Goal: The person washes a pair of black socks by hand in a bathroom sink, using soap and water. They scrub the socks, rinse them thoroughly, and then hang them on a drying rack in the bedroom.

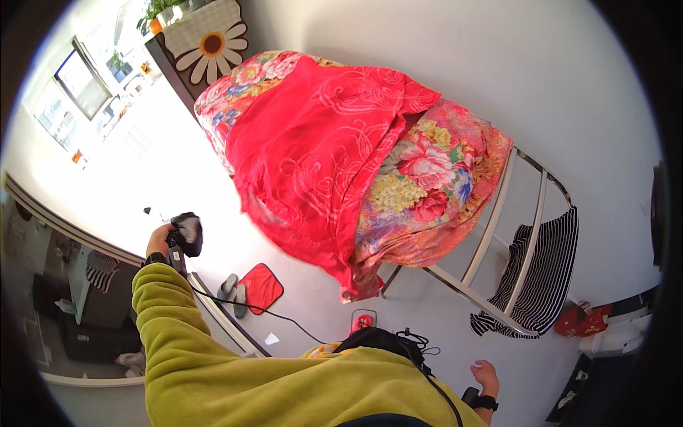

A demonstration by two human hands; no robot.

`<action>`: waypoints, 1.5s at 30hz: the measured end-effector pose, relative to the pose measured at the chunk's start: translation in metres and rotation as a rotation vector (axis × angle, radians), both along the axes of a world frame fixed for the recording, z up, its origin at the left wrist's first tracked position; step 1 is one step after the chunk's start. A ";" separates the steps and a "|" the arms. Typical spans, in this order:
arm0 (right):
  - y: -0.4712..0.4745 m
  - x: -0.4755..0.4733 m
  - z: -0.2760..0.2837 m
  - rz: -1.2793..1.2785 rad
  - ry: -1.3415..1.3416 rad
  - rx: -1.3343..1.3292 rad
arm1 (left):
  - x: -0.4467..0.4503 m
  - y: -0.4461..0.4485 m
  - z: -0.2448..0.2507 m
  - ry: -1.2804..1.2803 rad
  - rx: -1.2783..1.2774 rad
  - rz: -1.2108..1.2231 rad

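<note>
My left hand (160,240) is stretched out at the left, closed on a bundle of dark and white cloth (188,234); the kind of cloth item cannot be told. A black device is strapped at that wrist. My right hand (485,375) hangs at the lower right, fingers partly curled and holding nothing that shows, with a black band on the wrist. Ahead of me a bright red cloth (315,144) lies over a floral bedspread (427,171) on a bed.
A metal bed-end frame (493,235) carries a black-and-white striped cloth (544,267). Grey slippers (240,299) touch a red mat (261,288) on the floor. A mirrored or glass panel (69,309) stands at the left, near my left arm. A black cable (267,314) crosses before me.
</note>
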State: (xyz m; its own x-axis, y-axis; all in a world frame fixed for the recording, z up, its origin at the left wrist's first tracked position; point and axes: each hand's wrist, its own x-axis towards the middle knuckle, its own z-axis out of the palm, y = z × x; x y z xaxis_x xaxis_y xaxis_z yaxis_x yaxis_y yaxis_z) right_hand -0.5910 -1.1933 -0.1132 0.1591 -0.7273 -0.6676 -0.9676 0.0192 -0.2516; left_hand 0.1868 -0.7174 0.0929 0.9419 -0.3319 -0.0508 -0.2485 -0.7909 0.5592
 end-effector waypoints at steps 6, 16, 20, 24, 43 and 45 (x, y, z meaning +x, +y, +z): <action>-0.017 0.040 0.096 0.204 -0.097 -0.065 | -0.056 -0.046 0.025 0.441 -0.334 0.099; 0.002 0.166 0.260 0.556 -0.870 0.143 | -0.316 -0.259 0.118 0.314 -0.444 -0.734; 0.007 0.191 0.266 0.757 -1.212 -0.315 | -0.385 -0.348 0.123 0.357 -0.720 -0.979; -0.040 0.156 0.272 0.448 -1.210 -0.183 | -0.424 -0.405 0.118 0.571 -0.868 -1.036; -0.194 0.128 0.394 0.567 -1.149 -0.334 | -0.426 -0.467 0.115 -0.052 -0.886 -0.893; -0.197 0.137 0.405 0.559 -1.120 -0.321 | -0.412 -0.472 0.126 -0.057 -0.933 -0.945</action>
State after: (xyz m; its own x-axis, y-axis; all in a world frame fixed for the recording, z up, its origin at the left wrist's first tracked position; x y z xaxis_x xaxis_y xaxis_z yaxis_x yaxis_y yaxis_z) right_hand -0.4543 -1.3907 0.2920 0.8482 -0.4832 0.2173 -0.0851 -0.5290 -0.8443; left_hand -0.2256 -1.1892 0.2189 0.3248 -0.7442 0.5836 -0.5276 0.3695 0.7649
